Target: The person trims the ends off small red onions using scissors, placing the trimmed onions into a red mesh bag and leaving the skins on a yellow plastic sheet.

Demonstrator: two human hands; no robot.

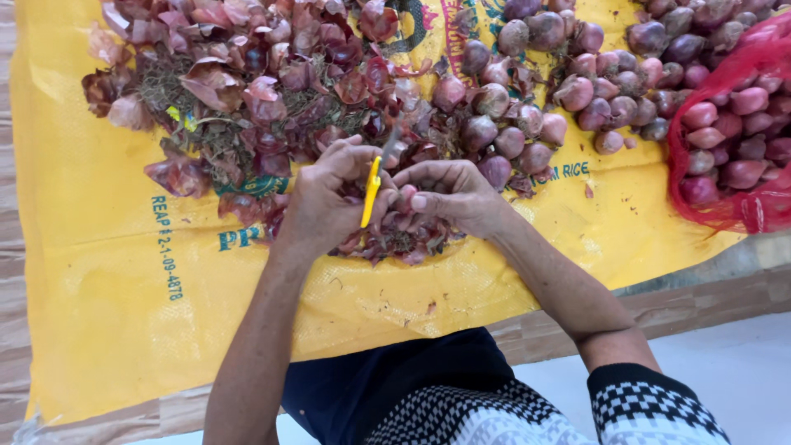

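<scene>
Yellow woven sack (124, 272) lies spread flat over a pale floor and fills most of what we see. Across its top left sits a wide heap of dry reddish peels (239, 91) mixed with roots. To the right, unpeeled shallots (577, 74) form a loose pile, and a red mesh bag (733, 124) of more shallots rests at the right edge. At centre, over scattered peels, our left hand (325, 202) is closed around a small knife (372, 189) with a yellow handle, blade pointing up. Just beside it, touching, our right hand (453, 194) pinches one shallot (405, 198) between thumb and fingers, mostly hidden by them.
</scene>
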